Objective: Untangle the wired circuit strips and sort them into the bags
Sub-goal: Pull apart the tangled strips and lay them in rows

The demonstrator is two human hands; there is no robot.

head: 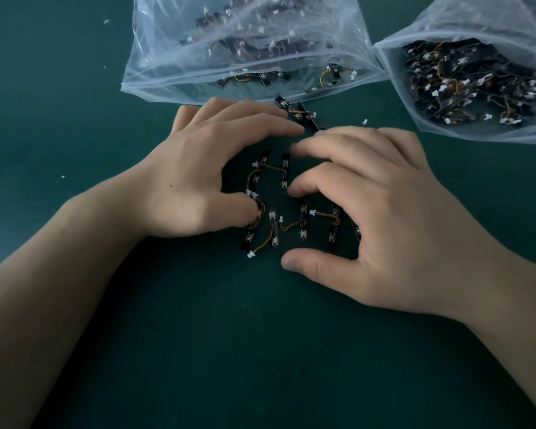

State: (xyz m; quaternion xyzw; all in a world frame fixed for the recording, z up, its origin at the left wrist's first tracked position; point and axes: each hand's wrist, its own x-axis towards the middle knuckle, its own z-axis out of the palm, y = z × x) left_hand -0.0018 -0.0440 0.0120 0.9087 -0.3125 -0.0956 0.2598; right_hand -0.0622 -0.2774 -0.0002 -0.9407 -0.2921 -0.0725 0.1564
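View from above of a dark green table [260,351], with two bare forearms reaching in from the bottom corners. Both hands hover, palms down, over a small scatter of circuit strips [303,226] lying flat on the table between them. The strips are short black bars studded with tiny components, joined in pairs by thin orange and yellow wires that end in white connectors. The left hand [198,181] is released, gripping nothing: its fingers arch forward over the top of the scatter, and its thumb [245,209] presses down on a looped wire at the left edge of the group. The right hand [369,212] is also released and holds nothing; its fingers bend loosely like a claw with their tips near the upper pair of strips [285,170], while its thumb [304,263] lies flat on the table just below the lowest strips. Together the two hands ring the scatter. Just beyond the fingertips lie a few more strips [304,114], overlapping one another. Past them a clear plastic bag [174,57] lies on the table with its mouth toward the person, many wired strips showing through its wrinkled wall. A second clear bag [464,134] sits at the far right, its mouth open and packed with a dense tangle of the same strips. A few small white flecks [63,176] dot the table at the left.
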